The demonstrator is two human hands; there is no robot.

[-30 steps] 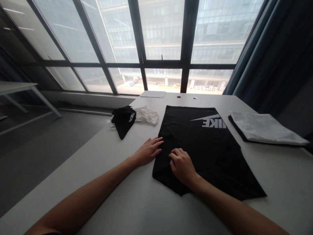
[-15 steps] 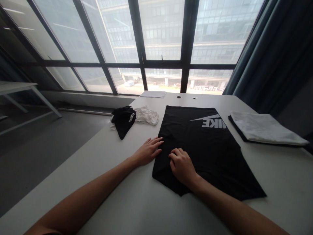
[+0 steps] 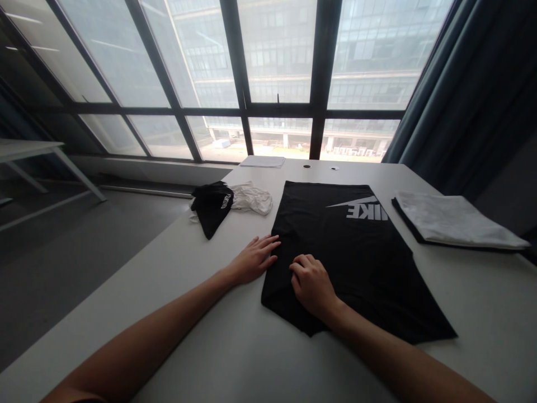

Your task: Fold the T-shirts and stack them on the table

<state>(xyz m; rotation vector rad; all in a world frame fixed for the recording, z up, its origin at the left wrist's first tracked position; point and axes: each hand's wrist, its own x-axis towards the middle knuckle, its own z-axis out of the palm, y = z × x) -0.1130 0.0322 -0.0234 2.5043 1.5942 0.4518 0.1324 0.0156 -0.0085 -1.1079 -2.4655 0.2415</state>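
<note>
Black shirt (image 3: 356, 254) right of centre, its length slanting toward the frame's lower right; the left hand (image 3: 254, 260), flat, touches its left edge; the right hand (image 3: 312, 284), curled, rests farther on, grip unclear.

A dark blue curtain (image 3: 444, 89) hangs beside black-framed windows (image 3: 277, 53); a pale table (image 3: 25, 148) stands far left.

Nothing has visibly changed over the past second.
</note>
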